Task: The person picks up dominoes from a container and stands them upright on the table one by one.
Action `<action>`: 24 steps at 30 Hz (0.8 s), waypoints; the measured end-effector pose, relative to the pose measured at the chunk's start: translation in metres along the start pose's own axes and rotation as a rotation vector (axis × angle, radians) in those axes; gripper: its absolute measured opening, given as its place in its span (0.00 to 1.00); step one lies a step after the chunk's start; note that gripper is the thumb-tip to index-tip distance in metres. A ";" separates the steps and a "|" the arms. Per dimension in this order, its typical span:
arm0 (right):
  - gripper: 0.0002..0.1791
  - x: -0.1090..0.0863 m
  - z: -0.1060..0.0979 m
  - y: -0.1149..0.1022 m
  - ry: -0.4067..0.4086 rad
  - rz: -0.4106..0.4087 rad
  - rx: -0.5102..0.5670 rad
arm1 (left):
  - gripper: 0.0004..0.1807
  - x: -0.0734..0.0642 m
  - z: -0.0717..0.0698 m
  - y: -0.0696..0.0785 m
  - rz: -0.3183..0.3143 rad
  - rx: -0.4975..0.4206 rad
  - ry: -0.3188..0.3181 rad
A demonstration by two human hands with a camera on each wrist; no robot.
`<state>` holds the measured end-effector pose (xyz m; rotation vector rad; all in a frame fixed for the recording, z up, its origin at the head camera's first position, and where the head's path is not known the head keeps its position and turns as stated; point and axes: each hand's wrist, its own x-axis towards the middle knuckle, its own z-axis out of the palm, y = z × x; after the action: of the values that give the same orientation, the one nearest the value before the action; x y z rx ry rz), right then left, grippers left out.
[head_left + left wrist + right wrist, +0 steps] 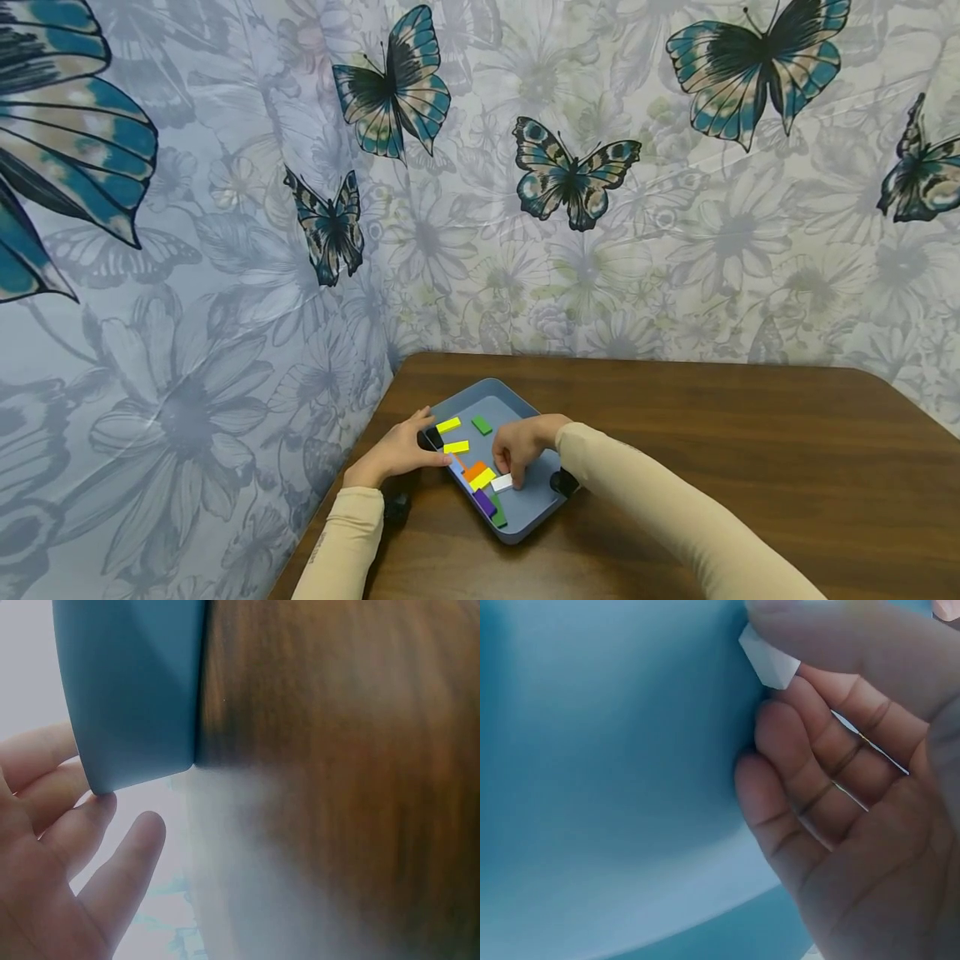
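A blue-grey tray (531, 510) sits on the table, with flat coloured blocks in it. At its left rim my left hand (397, 448) holds it, thumb over the edge; in the left wrist view the fingertips (101, 814) lie against the outer wall. My right hand (522, 446) reaches into the tray and pinches a white block (502, 483) between thumb and finger. Beside that block lie a yellow block (483, 479), an orange block (474, 471), a purple block (484, 502) and a green block (499, 515).
Farther up the tray are another green block (482, 425) and two yellow blocks, the upper yellow block (448, 425) near the left rim. The brown wooden table (712, 450) extends to the right. Butterfly-patterned wall covering (465, 275) stands behind and at left.
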<state>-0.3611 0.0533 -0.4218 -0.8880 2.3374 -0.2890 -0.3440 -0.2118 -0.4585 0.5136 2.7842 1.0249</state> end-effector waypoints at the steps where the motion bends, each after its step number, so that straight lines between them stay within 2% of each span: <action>1: 0.10 0.000 0.000 0.001 0.002 0.001 -0.001 | 0.53 0.000 0.000 0.000 -0.003 0.000 0.000; 11: 0.09 -0.013 -0.012 0.008 0.063 0.000 0.043 | 0.54 0.000 -0.002 0.005 -0.013 0.015 -0.004; 19: 0.07 -0.035 -0.029 0.006 0.159 -0.137 0.198 | 0.53 0.001 -0.003 0.009 -0.017 0.043 0.000; 24: 0.06 -0.052 -0.033 0.014 0.250 -0.217 0.323 | 0.54 0.001 -0.001 0.007 -0.024 0.049 -0.009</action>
<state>-0.3583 0.0978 -0.3768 -0.9871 2.3217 -0.8860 -0.3431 -0.2075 -0.4535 0.4878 2.8065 0.9485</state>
